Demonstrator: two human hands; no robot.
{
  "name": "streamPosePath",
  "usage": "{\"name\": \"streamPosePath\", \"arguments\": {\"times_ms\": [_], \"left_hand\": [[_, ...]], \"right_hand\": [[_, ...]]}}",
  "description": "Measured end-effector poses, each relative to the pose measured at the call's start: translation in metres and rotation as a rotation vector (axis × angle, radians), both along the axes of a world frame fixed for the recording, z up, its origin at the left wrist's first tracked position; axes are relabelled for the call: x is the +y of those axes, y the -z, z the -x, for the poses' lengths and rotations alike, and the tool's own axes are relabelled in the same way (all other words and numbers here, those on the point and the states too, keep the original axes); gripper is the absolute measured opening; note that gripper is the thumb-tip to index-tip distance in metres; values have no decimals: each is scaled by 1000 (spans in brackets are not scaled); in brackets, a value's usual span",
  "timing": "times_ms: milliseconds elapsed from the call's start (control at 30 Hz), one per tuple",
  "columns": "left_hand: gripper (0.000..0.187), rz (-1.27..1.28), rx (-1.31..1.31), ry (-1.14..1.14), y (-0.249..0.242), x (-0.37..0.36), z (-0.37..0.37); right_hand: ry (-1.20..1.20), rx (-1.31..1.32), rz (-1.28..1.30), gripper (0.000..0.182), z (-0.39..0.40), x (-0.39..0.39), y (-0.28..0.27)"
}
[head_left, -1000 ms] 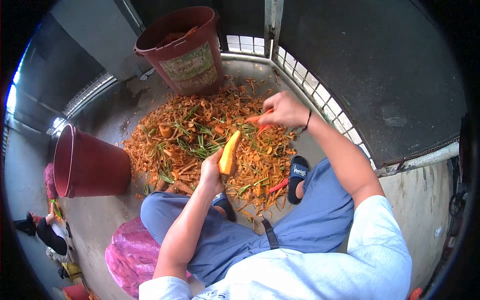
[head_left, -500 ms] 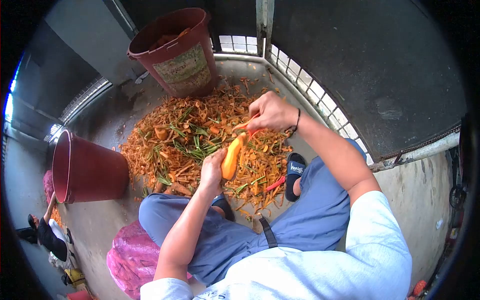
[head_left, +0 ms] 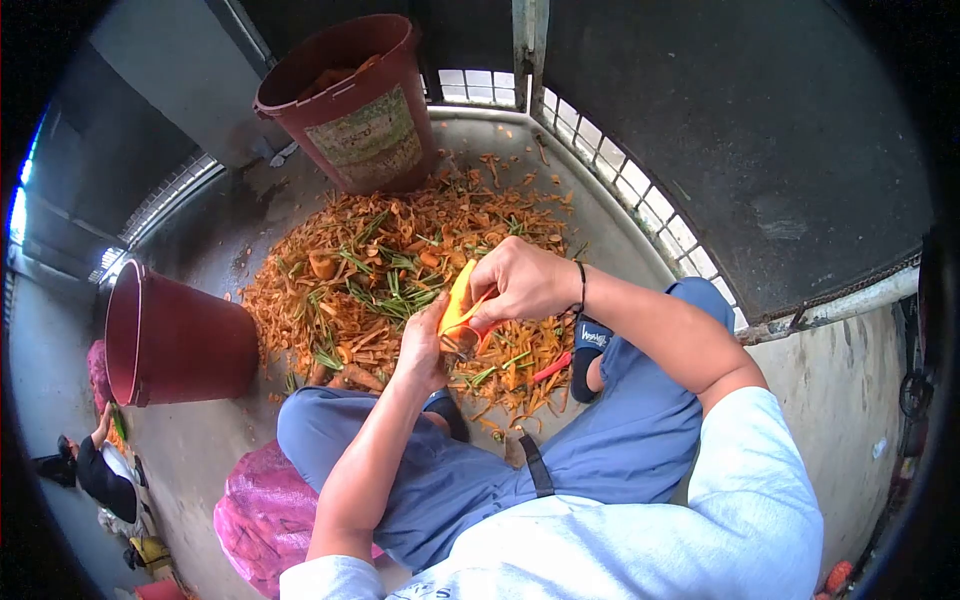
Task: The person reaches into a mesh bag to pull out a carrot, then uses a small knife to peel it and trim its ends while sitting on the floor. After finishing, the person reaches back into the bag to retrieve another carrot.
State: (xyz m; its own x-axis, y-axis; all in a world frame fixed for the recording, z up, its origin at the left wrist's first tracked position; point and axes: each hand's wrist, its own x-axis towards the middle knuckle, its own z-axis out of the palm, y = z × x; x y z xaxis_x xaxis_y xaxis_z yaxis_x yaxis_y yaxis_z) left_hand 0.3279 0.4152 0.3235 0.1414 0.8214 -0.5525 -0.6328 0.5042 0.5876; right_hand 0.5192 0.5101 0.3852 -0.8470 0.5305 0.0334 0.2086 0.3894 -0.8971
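A peeled, bright orange carrot (head_left: 459,295) is gripped in my left hand (head_left: 422,345), its tip pointing up and away from me. My right hand (head_left: 522,283) is closed around a red peeler (head_left: 486,322), close against the carrot's lower right side. My fingers partly hide the peeler, so its blade cannot be made out. Under both hands spreads a wide heap of carrot peelings (head_left: 300,290) mixed with green stem pieces (head_left: 400,297). A red handle-like object (head_left: 552,367) lies on the heap's near right edge, by my sandal (head_left: 592,338).
A tall dark-red bin (head_left: 370,135) with carrots inside stands behind the heap. Another red bin (head_left: 195,335) lies tipped on its side at left. A pink mesh sack (head_left: 265,520) rests beside my left knee. Another person (head_left: 100,470) works at far left.
My right hand has come down and nearer, from beyond the carrot's tip to its lower end, with the peeler. The carrot has tilted slightly; my left hand stays nearly in place.
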Motion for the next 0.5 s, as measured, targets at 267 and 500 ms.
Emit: {"name": "streamPosePath", "arguments": {"times_ms": [267,500], "left_hand": [[33,-49,210,118,-5,-9,8],[37,85,141,13,4,-3,14]], "right_hand": [[176,-116,-118,30,-25,48,-5],[588,-668,-582,39,-65,95,-3]]}}
